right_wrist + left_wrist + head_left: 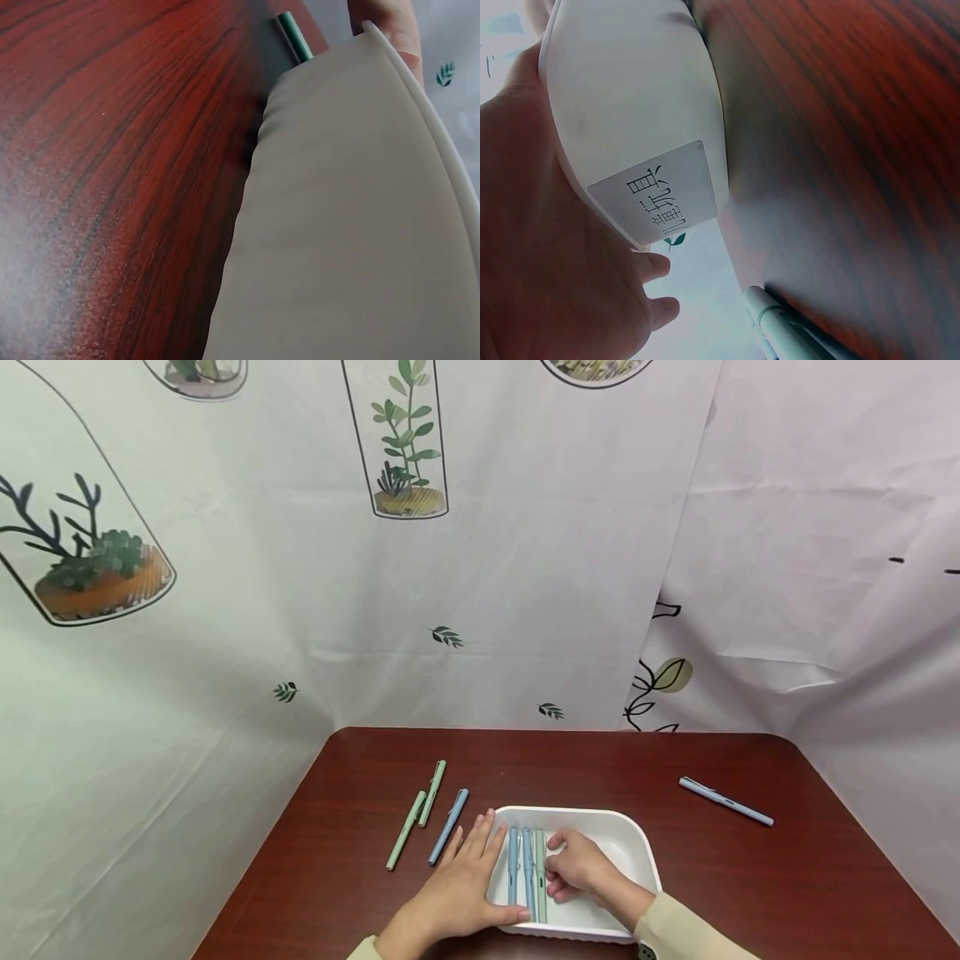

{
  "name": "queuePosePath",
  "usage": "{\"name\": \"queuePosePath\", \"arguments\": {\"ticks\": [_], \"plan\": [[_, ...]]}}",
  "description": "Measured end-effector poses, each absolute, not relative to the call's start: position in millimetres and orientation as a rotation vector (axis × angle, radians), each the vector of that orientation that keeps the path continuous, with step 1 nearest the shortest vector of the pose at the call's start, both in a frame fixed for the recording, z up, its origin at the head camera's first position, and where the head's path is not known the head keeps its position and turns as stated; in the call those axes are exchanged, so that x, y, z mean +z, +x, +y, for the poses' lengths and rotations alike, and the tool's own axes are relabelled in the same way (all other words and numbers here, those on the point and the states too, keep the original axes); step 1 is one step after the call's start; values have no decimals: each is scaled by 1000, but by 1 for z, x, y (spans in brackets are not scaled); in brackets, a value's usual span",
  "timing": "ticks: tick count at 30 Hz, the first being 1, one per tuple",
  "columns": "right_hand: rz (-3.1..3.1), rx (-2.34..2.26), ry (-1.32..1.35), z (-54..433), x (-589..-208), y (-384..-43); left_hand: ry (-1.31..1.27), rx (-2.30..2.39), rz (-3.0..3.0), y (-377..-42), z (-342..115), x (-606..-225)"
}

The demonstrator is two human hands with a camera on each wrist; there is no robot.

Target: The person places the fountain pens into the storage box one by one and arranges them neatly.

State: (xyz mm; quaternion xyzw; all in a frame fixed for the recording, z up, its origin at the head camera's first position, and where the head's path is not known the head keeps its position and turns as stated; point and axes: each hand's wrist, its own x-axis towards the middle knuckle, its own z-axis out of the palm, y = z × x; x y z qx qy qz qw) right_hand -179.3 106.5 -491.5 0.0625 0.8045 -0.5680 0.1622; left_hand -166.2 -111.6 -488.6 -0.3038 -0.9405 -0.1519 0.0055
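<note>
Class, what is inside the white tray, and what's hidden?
Two blue pens and a green pen lie in the white tray. The right hand hides part of its floor; anything beneath cannot be seen.

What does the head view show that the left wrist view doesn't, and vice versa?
Only the head view: two slim blue pens and one pale-green pen inside the white rounded tray, plus a light-blue pen on the right of the red-brown wood-grain table.

Only the left wrist view: a pale rectangular label with dark characters on the tray's outer wall.

Both: the left hand, tray and table.
</note>
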Motion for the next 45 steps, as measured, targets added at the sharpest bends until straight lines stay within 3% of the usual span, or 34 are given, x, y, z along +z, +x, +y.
{"name": "queuePosePath", "arguments": {"ticks": [6,18,33,45], "plan": [[2373,-1579,177,110,-488,-175,-954,-506,-2965,-165,-112,-488],[2808,-1299,-91,140,-466,-164,-923,-504,-2998,-165,-112,-487],[2952,-1207,3,198,-427,-163,-945,-511,-2971,-165,-113,-486],[3013,-1135,2,242,-423,-172,-948,-543,-2987,-163,-112,-484]]}}
